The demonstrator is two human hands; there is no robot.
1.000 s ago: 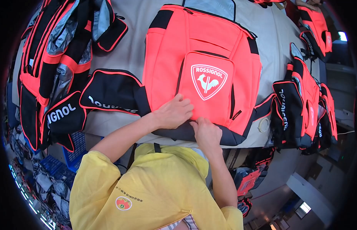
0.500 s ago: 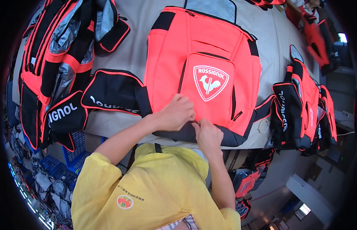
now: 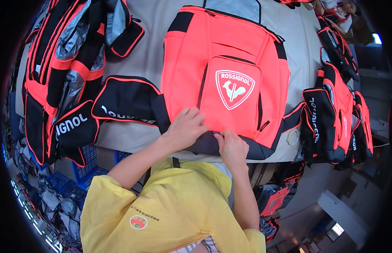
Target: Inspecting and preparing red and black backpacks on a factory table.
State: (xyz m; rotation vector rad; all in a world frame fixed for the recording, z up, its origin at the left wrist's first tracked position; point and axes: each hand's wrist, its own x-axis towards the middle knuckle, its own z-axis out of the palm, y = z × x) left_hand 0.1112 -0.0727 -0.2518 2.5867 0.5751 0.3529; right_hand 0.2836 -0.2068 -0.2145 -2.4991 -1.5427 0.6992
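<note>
A coral-red and black backpack (image 3: 175, 71) lies front up on the cloth-covered table, its lower end toward me. A white shield emblem marks its front pocket (image 3: 210, 97). At the pocket's lower left, my left hand (image 3: 185, 130) is closed, its bent fingers gripping the fabric. My right hand (image 3: 234, 147) pinches the seam between the red front and the dark base, thumb and fingers together. A small gap parts the two hands. My fingers hide the exact bit of seam they hold. Black side flaps with red piping, such as the left one (image 3: 128, 99), spread outward.
More red and black bags with silver lining (image 3: 71, 46) are heaped at the left. Several similar bags (image 3: 337, 109) stand at the right, near a tape roll (image 3: 293, 137). Blue crates (image 3: 87, 166) sit below the table's left edge. Another person's hands (image 3: 345, 8) show at the far right.
My left hand has slid slightly left along the backpack, away from my right hand, which keeps its pinch. At the far right, a red bag handled by the other person has been lowered.
</note>
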